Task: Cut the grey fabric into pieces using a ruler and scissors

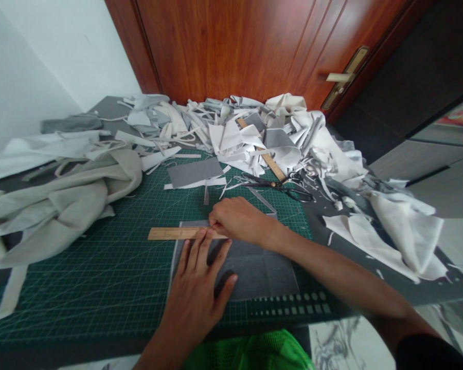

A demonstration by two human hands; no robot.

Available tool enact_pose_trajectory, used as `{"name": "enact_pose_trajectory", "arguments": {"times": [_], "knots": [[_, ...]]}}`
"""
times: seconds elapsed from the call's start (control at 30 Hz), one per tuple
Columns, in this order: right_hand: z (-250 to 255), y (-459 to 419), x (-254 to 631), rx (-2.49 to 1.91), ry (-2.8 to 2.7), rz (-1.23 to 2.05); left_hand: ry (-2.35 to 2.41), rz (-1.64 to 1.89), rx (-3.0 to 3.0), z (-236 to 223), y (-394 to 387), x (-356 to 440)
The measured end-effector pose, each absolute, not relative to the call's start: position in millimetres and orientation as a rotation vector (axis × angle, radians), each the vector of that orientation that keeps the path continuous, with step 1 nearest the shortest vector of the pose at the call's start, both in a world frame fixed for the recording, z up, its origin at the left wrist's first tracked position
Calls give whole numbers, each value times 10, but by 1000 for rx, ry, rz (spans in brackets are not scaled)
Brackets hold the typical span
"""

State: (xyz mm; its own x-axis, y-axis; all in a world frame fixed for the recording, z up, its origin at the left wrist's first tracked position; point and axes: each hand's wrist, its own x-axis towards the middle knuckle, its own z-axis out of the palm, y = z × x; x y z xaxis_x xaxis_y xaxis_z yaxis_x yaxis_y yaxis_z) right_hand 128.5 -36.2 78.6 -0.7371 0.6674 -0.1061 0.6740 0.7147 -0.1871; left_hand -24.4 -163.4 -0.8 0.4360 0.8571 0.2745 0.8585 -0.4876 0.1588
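A wooden ruler (170, 234) lies crosswise over the upper part of a grey fabric sheet (258, 272), which rests on a green cutting mat (119, 288). My left hand (196, 288) is spread out, its fingertips pressing on the ruler and its thumb over the fabric. Curled into a fist, my right hand (237, 218) is at the ruler's far edge, close to the left fingertips. Whatever it grips is hidden behind the fingers and knuckles. Part of the ruler's right end is covered by this hand.
Beyond the fabric lie black scissors (278, 185), a cut grey piece (196, 172) and thin strips. A second wooden ruler (272, 163) sits among heaped scraps (231, 139) against the wooden door (231, 46). Bunched beige cloth (73, 200) covers the left side; pale fabric (405, 236) lies right.
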Motion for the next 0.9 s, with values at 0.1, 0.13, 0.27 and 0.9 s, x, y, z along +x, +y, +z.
{"name": "enact_pose_trajectory", "arguments": {"times": [0.1,0.13,0.27,0.9], "knots": [[798,-367,1294,1146,2863,-351,-1584,-493,-2654,-5,-1636,-243],[799,-367,1300,1147,2858,-359,-1583,-492,-2654,-3,-1637,-242],[782,-366,1342,1154,2855,-368,-1584,-507,-2654,3,-1637,-238],[750,-381,1561,1186,2838,-392,-1572,-472,-2634,-8,-1635,-241]]}}
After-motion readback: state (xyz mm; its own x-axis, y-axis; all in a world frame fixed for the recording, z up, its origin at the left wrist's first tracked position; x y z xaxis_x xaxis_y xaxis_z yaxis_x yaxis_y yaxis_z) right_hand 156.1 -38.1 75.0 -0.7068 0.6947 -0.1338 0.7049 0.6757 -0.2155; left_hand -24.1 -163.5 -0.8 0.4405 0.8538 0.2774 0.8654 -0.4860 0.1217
